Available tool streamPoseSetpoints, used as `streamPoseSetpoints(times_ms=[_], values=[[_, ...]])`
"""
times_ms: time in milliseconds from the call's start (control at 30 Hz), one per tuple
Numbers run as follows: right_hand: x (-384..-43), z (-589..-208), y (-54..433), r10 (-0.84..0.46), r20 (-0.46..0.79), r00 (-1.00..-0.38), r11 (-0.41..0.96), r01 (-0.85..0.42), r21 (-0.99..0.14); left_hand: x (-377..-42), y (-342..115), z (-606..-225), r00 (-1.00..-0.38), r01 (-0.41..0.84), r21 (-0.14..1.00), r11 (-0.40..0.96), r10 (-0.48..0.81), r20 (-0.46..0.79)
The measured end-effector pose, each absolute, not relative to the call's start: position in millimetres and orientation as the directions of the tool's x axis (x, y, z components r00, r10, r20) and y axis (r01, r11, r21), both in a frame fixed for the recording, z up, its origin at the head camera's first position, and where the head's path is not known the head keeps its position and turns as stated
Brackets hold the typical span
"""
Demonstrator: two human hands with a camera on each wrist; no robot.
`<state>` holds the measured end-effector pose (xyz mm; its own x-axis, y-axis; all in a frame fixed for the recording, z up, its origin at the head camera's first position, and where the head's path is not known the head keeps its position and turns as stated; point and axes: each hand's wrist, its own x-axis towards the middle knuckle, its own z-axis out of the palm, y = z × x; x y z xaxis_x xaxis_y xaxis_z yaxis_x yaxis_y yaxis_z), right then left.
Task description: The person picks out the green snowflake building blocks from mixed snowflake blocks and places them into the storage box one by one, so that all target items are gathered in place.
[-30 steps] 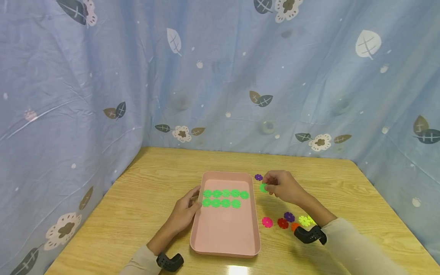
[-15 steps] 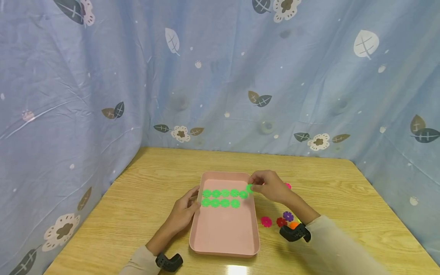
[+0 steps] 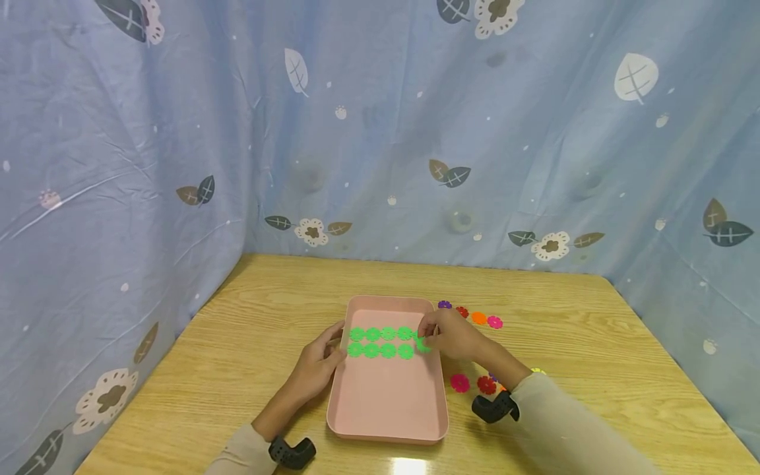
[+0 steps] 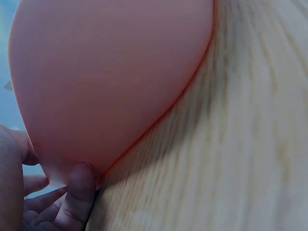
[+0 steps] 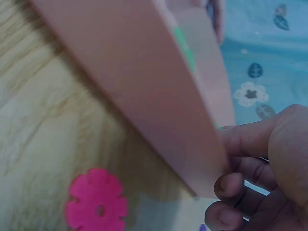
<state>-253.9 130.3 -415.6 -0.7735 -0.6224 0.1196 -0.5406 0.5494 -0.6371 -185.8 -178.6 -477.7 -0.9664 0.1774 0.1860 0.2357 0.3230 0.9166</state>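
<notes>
A pink tray (image 3: 388, 409) lies on the table, with green flower-shaped discs (image 3: 388, 350) set in two rows across its far half. My left hand (image 3: 320, 363) holds the tray's left side; in the left wrist view its thumb (image 4: 81, 192) lies against the outer wall. Over the tray's right side, my right hand (image 3: 454, 335) pinches another green flower disc (image 3: 423, 344) at the right end of the second row. In the right wrist view the tray wall (image 5: 144, 86) hides that disc and some fingertips.
Right of the tray lie loose flower discs: a far row with purple (image 3: 444, 305), red (image 3: 462, 312), orange (image 3: 479, 318) and pink (image 3: 495, 322), and a nearer group with pink (image 3: 460, 383) and red (image 3: 486, 385), partly covered by my right arm. A blue curtain (image 3: 380, 132) surrounds the table.
My right hand has carried the green disc leftward from the table, over the tray's right rim and down into the tray. My left hand stays at the tray's side.
</notes>
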Motion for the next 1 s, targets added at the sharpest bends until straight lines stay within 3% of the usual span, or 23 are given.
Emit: streamPoseSetpoints(times_ms=[233,567,833,1000], values=[[-255,-425,125,-0.643,0.108,-0.758,0.578,-0.573,-0.581,-187,-180,-477,-0.97,0.23,0.909,0.347,0.158,0.185],[-254,-430,116,-0.606,0.132,-0.784,0.658,-0.588,-0.47,-185,-182,-481,-0.972,0.22,0.918,0.329,0.15,0.179],[-249,-433,117,-0.549,0.177,-0.817,0.706,-0.567,-0.424,-187,-180,-477,-0.964,0.228,0.924,0.306,0.206,0.17],[-245,-428,122,-0.555,0.218,-0.803,0.685,-0.59,-0.427,-190,-183,-471,-0.967,0.219,0.913,0.344,0.2,0.157]])
